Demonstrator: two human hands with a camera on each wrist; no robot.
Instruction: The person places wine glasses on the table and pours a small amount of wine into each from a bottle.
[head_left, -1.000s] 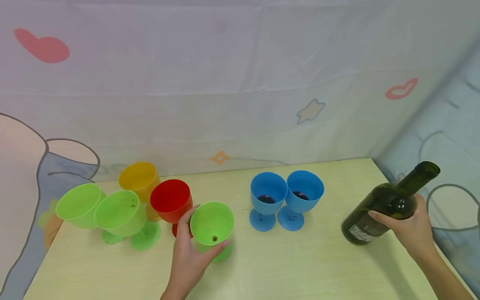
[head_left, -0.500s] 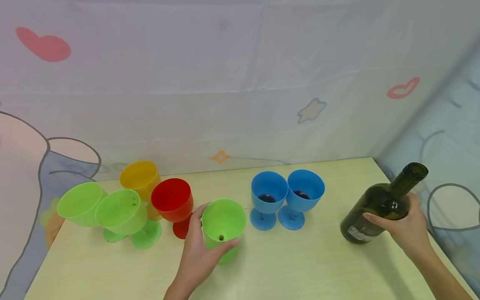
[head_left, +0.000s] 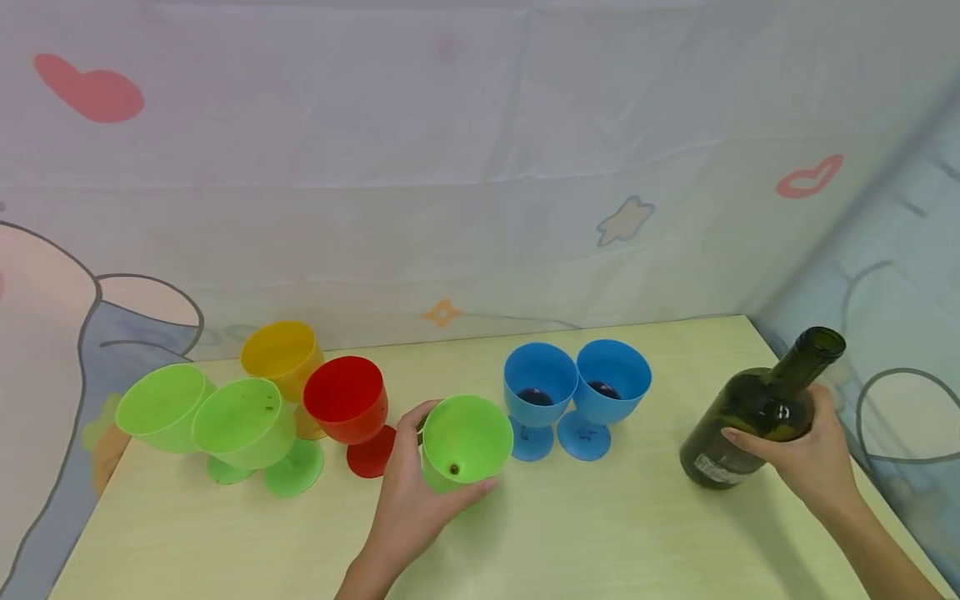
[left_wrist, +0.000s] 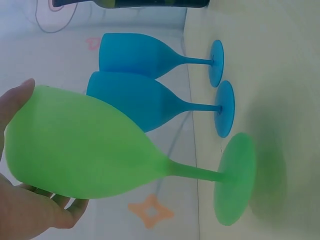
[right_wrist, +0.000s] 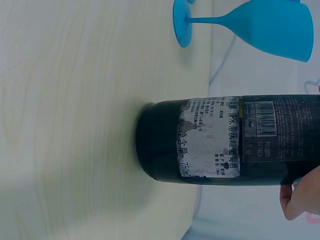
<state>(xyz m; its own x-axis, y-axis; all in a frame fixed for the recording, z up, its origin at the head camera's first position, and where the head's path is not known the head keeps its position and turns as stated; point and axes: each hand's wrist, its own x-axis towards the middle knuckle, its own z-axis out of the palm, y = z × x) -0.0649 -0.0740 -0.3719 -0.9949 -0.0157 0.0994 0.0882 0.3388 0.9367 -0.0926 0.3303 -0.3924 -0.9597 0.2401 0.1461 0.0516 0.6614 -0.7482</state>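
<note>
pinching the green goblet [head_left: 467, 442] by its bowl between thumb and fingers of the left hand [head_left: 418, 500], holding it above the table [head_left: 600, 533]; with thumb and fingers of the right hand [head_left: 808, 462], gripping the dark bottle [head_left: 746, 417] farther right. having the two blue goblets [head_left: 540, 371], dark liquid [head_left: 535, 397] inside, in the way between; neighbouring the red goblet [head_left: 347, 400] leftward, with the yellow goblet [head_left: 281, 354] and two other green goblets [head_left: 242, 421] beyond. showing a barcode [right_wrist: 266, 119], "750ml" and "italia" on the bottle's labels [right_wrist: 210, 137].
</note>
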